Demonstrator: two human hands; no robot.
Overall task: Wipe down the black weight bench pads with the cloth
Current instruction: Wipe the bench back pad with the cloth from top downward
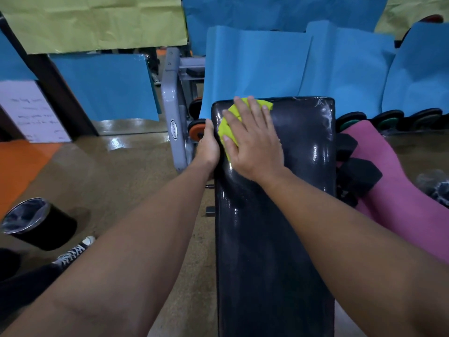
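Your right hand [252, 142] flat on cloth [227, 128], far left corner of bench [279, 239]. Your left hand [207, 144] on bench's left edge. Bin [36, 223] on floor [116, 171], left.

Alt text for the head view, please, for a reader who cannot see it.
A person's right hand presses a folded yellow-green cloth flat onto the far left corner of a long, glossy black padded weight bench, while the left hand grips the pad's left edge. A grey metal machine frame and a black lined bin stand on the floor to the left.
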